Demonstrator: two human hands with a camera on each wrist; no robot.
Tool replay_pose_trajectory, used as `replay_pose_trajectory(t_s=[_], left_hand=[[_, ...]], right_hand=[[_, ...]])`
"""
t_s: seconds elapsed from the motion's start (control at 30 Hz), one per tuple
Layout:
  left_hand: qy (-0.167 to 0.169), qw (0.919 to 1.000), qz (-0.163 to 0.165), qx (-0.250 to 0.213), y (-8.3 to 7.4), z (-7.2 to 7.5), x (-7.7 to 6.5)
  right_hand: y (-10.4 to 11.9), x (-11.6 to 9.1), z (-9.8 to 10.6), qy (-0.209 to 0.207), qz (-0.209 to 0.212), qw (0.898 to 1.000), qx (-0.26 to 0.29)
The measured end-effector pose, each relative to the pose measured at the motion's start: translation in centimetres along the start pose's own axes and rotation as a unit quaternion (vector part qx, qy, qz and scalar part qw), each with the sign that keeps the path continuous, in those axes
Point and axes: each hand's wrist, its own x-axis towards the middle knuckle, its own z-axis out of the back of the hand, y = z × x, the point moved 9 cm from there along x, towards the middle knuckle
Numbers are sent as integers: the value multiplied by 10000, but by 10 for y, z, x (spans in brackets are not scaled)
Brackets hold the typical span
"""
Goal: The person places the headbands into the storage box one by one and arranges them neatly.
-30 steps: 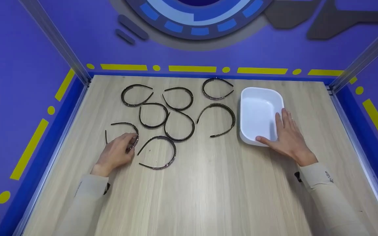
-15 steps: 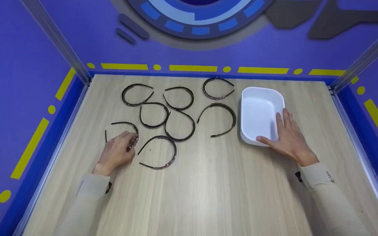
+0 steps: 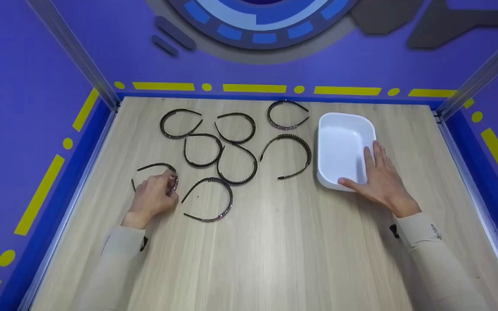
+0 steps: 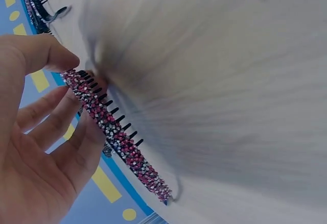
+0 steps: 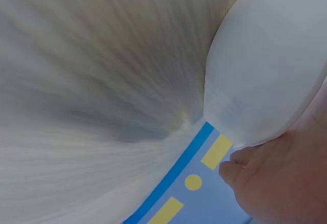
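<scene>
Between the thumb and fingers of my left hand (image 3: 151, 199) is a headband (image 3: 157, 164) at the left of the table. The left wrist view shows that headband (image 4: 120, 133) close up: pink and silver stones outside, black comb teeth inside. My thumb pinches its near end there. Part of the band is hidden behind the hand in the head view. My right hand (image 3: 381, 185) rests on the right rim of a white plastic tub (image 3: 320, 179), fingers extended and thumb over the near edge. The right wrist view has the tub's outer wall (image 5: 255, 66) beside the hand (image 5: 286, 178).
Several dark headbands lie on the wooden table (image 3: 266, 250). The nearest headband (image 3: 230, 203) lies right of my left hand. A wider headband (image 3: 308, 155) and a smaller headband (image 3: 269, 115) lie left of the tub. Blue panels (image 3: 257, 71) enclose the table's back and sides.
My left hand has shifted the held headband slightly left, and its angle has changed. The right hand stays on the tub, and the other headbands lie as before.
</scene>
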Motion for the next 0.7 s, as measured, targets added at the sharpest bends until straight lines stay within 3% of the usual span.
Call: replay_pose_trajectory(t_s=[0.23,0.47,0.6,0.7], left_hand=[[368,9980,274,-439,2,3,-1],[775,9896,390,-1146,5,0,0],[740,9873,266,-1382,3,1,0],[531,9903,231,-1262,2,2,-1]], right_hand=[[0,1,0,-30,15,10000,68],[0,2,0,11,-18,10000,68],[-1,1,-1,41,-60,10000,33],[-2,1,-2,47,-89,9999,5]])
